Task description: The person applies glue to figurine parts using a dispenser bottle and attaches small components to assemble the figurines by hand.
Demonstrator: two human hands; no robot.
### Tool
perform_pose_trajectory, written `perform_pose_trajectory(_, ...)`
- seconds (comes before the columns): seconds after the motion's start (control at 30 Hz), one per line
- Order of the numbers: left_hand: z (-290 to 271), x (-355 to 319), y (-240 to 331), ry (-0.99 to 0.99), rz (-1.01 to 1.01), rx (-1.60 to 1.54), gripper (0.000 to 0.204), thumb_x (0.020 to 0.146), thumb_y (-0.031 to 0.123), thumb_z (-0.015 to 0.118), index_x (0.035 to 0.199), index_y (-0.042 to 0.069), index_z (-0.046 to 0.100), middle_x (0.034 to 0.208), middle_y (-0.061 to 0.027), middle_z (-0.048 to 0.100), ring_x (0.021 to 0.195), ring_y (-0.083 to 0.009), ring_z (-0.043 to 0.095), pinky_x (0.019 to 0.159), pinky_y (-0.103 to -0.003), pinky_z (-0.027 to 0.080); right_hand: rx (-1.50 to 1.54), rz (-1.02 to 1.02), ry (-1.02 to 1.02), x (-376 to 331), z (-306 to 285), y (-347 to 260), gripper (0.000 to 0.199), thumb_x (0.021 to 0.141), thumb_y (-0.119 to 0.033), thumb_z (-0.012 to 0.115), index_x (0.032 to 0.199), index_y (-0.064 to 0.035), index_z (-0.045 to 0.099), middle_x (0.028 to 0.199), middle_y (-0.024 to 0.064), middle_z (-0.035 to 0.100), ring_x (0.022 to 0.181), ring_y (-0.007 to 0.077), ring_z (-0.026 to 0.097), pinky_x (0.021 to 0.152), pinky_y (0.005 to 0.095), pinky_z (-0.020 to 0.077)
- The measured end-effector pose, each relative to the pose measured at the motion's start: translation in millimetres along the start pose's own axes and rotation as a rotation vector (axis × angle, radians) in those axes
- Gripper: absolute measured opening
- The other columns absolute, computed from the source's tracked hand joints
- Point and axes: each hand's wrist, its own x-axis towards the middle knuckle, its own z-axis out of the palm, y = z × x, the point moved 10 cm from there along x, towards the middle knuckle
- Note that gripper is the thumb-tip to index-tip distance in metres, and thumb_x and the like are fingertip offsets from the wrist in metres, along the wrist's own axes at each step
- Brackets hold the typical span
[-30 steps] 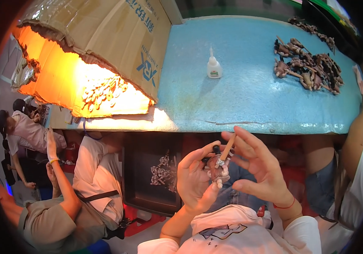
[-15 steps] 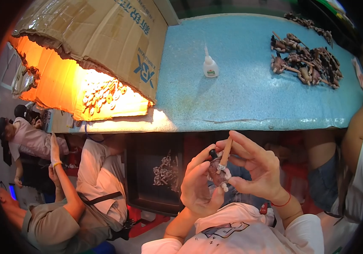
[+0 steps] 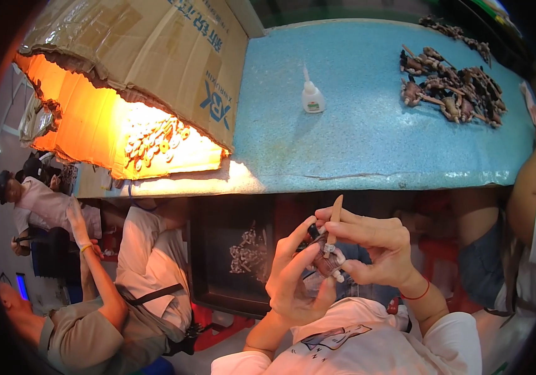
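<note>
My left hand (image 3: 293, 275) is closed around a small painted figurine (image 3: 325, 262) with a brownish body, a black top and pale limbs. A flat tan stick with a pointed end (image 3: 337, 209) rises from the figurine's pale hand. Thumb and fingers of my right hand (image 3: 377, 247) pinch the figurine and the stick from the other side, and a red string circles that wrist. Both hands are in front of my chest, off the near edge of the table. Fingers hide part of the figurine.
On the blue tabletop (image 3: 355, 150) stands a white glue bottle (image 3: 313, 97); piled figurines (image 3: 455, 90) lie at the right. A torn cardboard box (image 3: 155, 62) at the left holds brightly lit small parts (image 3: 155, 144). Below is a black tray (image 3: 218, 294) with pale pieces. People sit on both sides.
My right fingers have shifted lower along the stick, and more of its tip now shows above them. The figurine has tilted slightly. My left hand keeps its hold.
</note>
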Motion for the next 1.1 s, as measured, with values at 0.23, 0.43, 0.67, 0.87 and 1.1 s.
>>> perform_pose_trajectory(0.23, 1, 1, -1, 0.003, -0.089, -0.040, 0.054, 0.071, 0.001, 0.061, 0.121, -0.007, 0.042, 0.121, -0.0345, 0.043, 0.106, -0.0371, 0.051, 0.085, -0.043, 0.044, 0.119, 0.018, -0.034, 1, -2, 2, 0.053, 0.064, 0.002, 0.062, 0.117, 0.0011, 0.056, 0.118, 0.0199, 0.055, 0.118, 0.0300, 0.047, 0.096, 0.0341, 0.0401)
perform_pose_trajectory(0.43, 6, 0, -2, 0.031, -0.105, -0.133, 0.057, 0.071, 0.000, 0.060, 0.123, -0.008, 0.039, 0.121, -0.0348, 0.042, 0.110, -0.0387, 0.049, 0.088, -0.044, 0.042, 0.078, 0.002, -0.070, 2, -4, -5, 0.056, 0.064, 0.002, 0.063, 0.119, 0.0004, 0.054, 0.118, 0.0177, 0.056, 0.119, 0.0305, 0.046, 0.096, 0.0339, 0.0393)
perform_pose_trajectory(0.67, 7, -1, -2, 0.010, -0.109, -0.043, 0.053, 0.070, -0.002, 0.059, 0.119, -0.009, 0.042, 0.119, -0.0349, 0.044, 0.106, -0.0385, 0.051, 0.087, -0.043, 0.043, -0.016, 0.001, -0.010, 1, -6, -9, 0.053, 0.059, 0.004, 0.058, 0.112, 0.0070, 0.056, 0.104, 0.0218, 0.061, 0.116, 0.0387, 0.047, 0.097, 0.0429, 0.0383)
perform_pose_trajectory(0.87, 8, 4, 0, -0.034, -0.092, 0.019, 0.056, 0.065, -0.004, 0.061, 0.118, -0.009, 0.045, 0.122, -0.0327, 0.044, 0.100, -0.0342, 0.053, 0.083, -0.040, 0.045, 0.070, 0.015, 0.021, -2, -9, 5, 0.053, 0.060, 0.002, 0.061, 0.113, 0.0012, 0.058, 0.115, 0.0232, 0.055, 0.109, 0.0267, 0.055, 0.088, 0.0325, 0.0471)
perform_pose_trajectory(1.1, 8, 8, -1, -0.076, -0.096, 0.127, 0.062, 0.061, -0.003, 0.069, 0.118, -0.008, 0.048, 0.122, -0.0317, 0.044, 0.097, -0.0322, 0.054, 0.079, -0.037, 0.047, 0.381, 0.199, 0.095, -6, -8, 32, 0.048, 0.064, 0.006, 0.058, 0.111, 0.0029, 0.058, 0.115, 0.0156, 0.056, 0.106, 0.0206, 0.055, 0.092, 0.0332, 0.0453)
